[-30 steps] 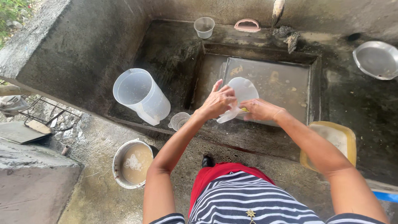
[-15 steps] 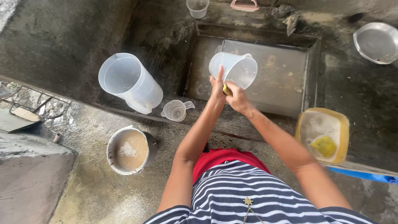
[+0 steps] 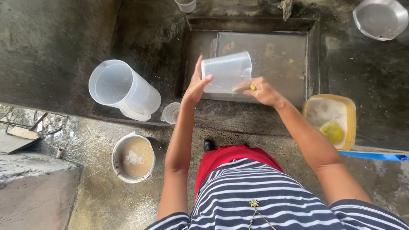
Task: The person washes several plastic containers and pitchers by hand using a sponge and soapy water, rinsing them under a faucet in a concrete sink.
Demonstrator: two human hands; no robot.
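My left hand (image 3: 196, 83) grips the side of a clear plastic cup (image 3: 226, 71), held on its side above the concrete sink basin (image 3: 264, 51). My right hand (image 3: 260, 90) presses a yellow scrubbing sponge (image 3: 252, 87) against the cup's lower edge; most of the sponge is hidden in my fingers. The cup's inside looks wet and soapy.
A large clear pitcher (image 3: 123, 90) and a small clear cup (image 3: 171, 113) sit on the ledge to the left. Below them stands a metal pot (image 3: 133, 158) of murky water. A yellow tub (image 3: 331, 121) with a sponge is at the right, a metal bowl (image 3: 379, 18) at top right.
The cup has turned from its mouth facing me to lying sideways. My right hand with the sponge has moved from inside the cup to its outer lower edge.
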